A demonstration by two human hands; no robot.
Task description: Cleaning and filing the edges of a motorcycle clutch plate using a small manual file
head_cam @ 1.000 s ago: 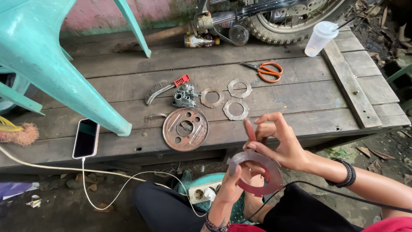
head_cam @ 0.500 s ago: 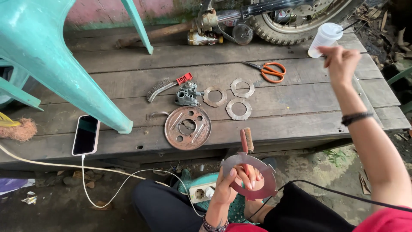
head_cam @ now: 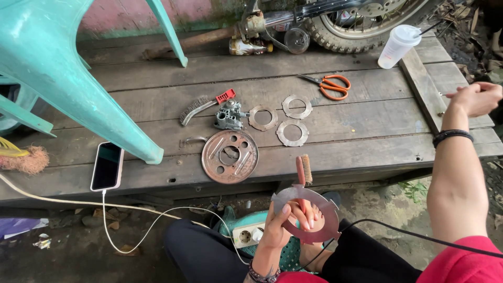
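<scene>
wooden surface [head_cam: 367,131] w/ bare planks centre and right, front edge just above the knees. teal chair [head_cam: 57,68] takes the left side, one leg [head_cam: 152,154] near the front edge by 1 phone [head_cam: 107,165]. 1 big round plate [head_cam: 230,156] near the front edge — 3 thin rings [head_cam: 292,133] behind it, 1 wire brush [head_cam: 201,105], 1 scissors [head_cam: 330,86], 1 cup [head_cam: 396,46] at the back. left hand [head_cam: 283,220] below the edge, fingers clamped on 1 notched ring plate [head_cam: 314,233] and a small brush [head_cam: 303,173]. right hand [head_cam: 474,98] out over the right edge — fingers curled together, can't tell if on anything.
</scene>
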